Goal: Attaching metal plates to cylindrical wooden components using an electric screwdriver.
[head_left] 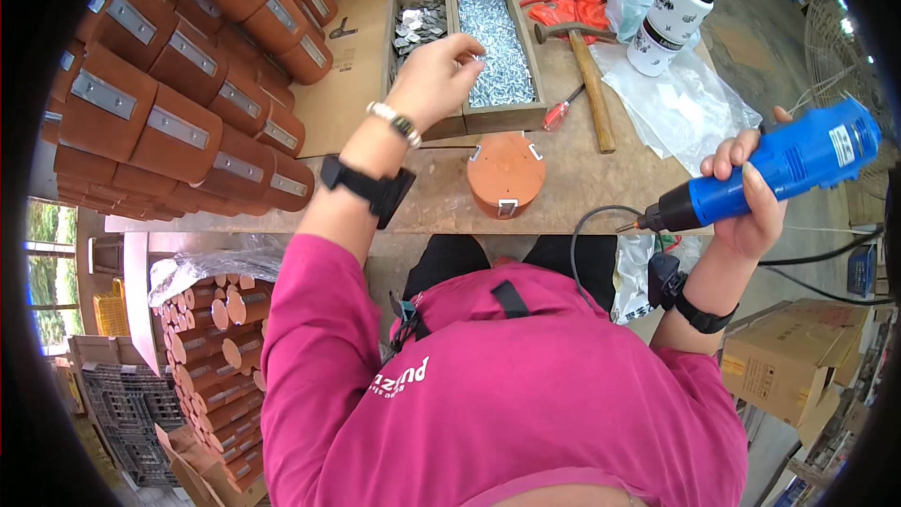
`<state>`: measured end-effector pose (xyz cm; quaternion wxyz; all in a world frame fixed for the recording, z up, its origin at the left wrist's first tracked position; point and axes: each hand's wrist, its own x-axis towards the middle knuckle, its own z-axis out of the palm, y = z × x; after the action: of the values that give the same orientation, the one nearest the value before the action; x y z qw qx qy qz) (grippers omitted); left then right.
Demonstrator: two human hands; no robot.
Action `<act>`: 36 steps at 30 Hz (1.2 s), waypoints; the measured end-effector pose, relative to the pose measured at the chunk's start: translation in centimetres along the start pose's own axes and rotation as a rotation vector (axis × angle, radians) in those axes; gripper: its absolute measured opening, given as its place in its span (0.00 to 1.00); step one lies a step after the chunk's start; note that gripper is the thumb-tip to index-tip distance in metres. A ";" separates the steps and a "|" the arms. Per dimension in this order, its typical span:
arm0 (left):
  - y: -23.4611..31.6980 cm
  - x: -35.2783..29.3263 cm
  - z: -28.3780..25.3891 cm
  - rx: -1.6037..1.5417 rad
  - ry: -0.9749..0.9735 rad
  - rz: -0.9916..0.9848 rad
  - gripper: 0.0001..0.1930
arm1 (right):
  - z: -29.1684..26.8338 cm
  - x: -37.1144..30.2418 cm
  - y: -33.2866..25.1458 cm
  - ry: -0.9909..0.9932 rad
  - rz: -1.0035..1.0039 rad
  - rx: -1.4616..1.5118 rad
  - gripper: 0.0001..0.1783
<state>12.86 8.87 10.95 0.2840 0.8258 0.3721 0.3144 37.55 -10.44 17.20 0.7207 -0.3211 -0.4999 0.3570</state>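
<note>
Blue electric screwdriver, toward three o'clock, sits clamped in the right hand; it looks rigid, fairly heavy and smooth, best gripped mid-casing, clear of the bit. Left hand, at twelve o'clock beside silver screws, curls loosely; whether pinching one, I cannot tell.

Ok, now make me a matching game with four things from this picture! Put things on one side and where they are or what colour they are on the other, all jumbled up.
Things:
1. Electric screwdriver
2. Silvery screws
3. Hammer
4. Bottle

Clues:
A. White with a dark pattern
B. Inside the right-hand wooden bin
C. Held in the right hand
D. Lying beside a red-handled screwdriver

Right pairs: 1-C, 2-B, 3-D, 4-A
</note>
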 end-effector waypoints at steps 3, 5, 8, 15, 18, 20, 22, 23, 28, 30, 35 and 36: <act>-0.7 2.4 1.7 0.353 -0.266 -0.043 0.11 | 0.2 -0.1 0.0 0.017 -0.066 0.060 0.34; -1.1 3.0 3.0 0.625 -0.415 -0.028 0.12 | 0.4 -0.1 -0.5 0.018 -0.063 0.048 0.34; -0.7 3.0 3.8 0.762 -0.444 -0.032 0.09 | 0.4 0.0 -0.5 0.009 -0.064 0.027 0.35; -2.1 2.9 4.3 0.651 -0.303 0.102 0.05 | 1.0 0.5 -0.7 -0.021 -0.117 0.028 0.33; -2.2 2.6 4.3 0.634 -0.257 0.149 0.05 | 1.1 0.9 -1.1 -0.006 -0.145 0.020 0.32; -2.3 2.4 4.1 0.559 -0.201 0.200 0.04 | 0.4 1.1 -1.5 -0.032 -0.149 0.036 0.30; -2.2 2.2 3.7 0.501 -0.119 0.265 0.04 | 0.2 1.2 -2.2 -0.067 -0.197 0.122 0.28; -2.2 2.3 3.4 0.376 -0.087 0.278 0.04 | 0.0 1.4 -2.5 -0.093 -0.212 0.133 0.26; 0.3 0.6 1.7 0.014 -0.006 0.048 0.05 | 0.9 1.7 -3.1 -0.077 -0.232 0.240 0.24; 1.1 -0.6 1.1 -0.037 -0.020 0.026 0.05 | 1.3 1.9 -2.5 -0.036 -0.257 0.240 0.23; 3.1 -4.5 0.8 -0.516 -0.121 -0.038 0.04 | 3.4 1.8 -1.0 0.012 -0.333 0.328 0.23; 4.1 -5.6 0.7 -0.755 -0.148 -0.051 0.03 | 3.8 1.7 -0.8 0.016 -0.336 0.329 0.23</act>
<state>12.25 2.00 11.61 0.6019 0.6743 0.2289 0.3616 34.56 -9.08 19.84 0.8165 -0.1144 -0.4758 0.3063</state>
